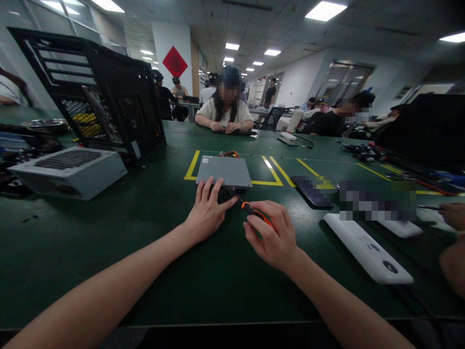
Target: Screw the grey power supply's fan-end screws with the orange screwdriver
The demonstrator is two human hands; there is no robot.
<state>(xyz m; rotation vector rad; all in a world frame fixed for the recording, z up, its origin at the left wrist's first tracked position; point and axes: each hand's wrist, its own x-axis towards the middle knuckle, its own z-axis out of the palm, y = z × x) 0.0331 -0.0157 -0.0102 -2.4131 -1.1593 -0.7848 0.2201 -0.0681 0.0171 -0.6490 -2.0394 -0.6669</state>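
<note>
A grey computer power supply (225,168) lies flat on the table, its fan side facing me. My left hand (208,208) grips its near edge, with fingers spread over the top and the thumb stretched along the front by the black fan (223,195). In my right hand (274,232) is a screwdriver (256,212) with an orange and black handle, closed between thumb and fingers. Its tip points at the lower right of the front face, close to my left thumb. Whether the tip touches a screw is too small to tell. Wires show behind the power supply.
To the left stand a black computer case (119,97) and a second power supply (72,172). Yellow tape (269,183) marks the green table (152,286). On the right lie a phone (310,191) and a white power bank-like device (366,247). A person (224,109) sits opposite; another's hand (452,215) is at right.
</note>
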